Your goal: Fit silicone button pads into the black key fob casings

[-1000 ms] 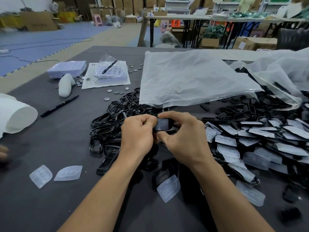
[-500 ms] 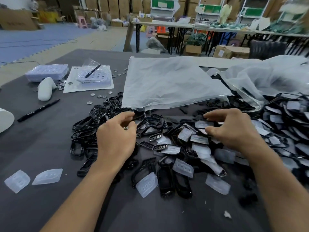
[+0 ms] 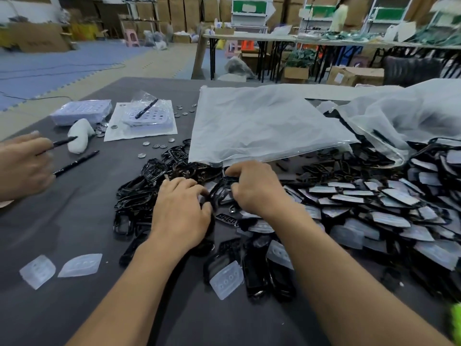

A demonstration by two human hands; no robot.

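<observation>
My left hand (image 3: 179, 213) lies palm down on a heap of empty black key fob casings (image 3: 137, 198). My right hand (image 3: 257, 188) is close beside it. The fingertips of both hands meet on one black casing (image 3: 221, 187) held between them; whether a pad sits inside it I cannot tell. To the right is a large pile of casings with translucent silicone button pads (image 3: 389, 218) in them. Loose pads lie near the front: one (image 3: 226, 279) between my forearms and two at the left (image 3: 37, 270) (image 3: 81, 265).
A big plastic bag (image 3: 262, 126) lies behind the piles, and another bag (image 3: 404, 116) at the right. Another person's hand (image 3: 22, 163) at the left edge holds a pen (image 3: 63, 143). A second pen (image 3: 76, 163), coin cells (image 3: 156, 145) and white trays (image 3: 147, 118) (image 3: 82, 112) lie at the back left.
My hands had parted, the right over the pad pile; now they have come together again on a casing. Another person's hand with a pen has come in at the left.
</observation>
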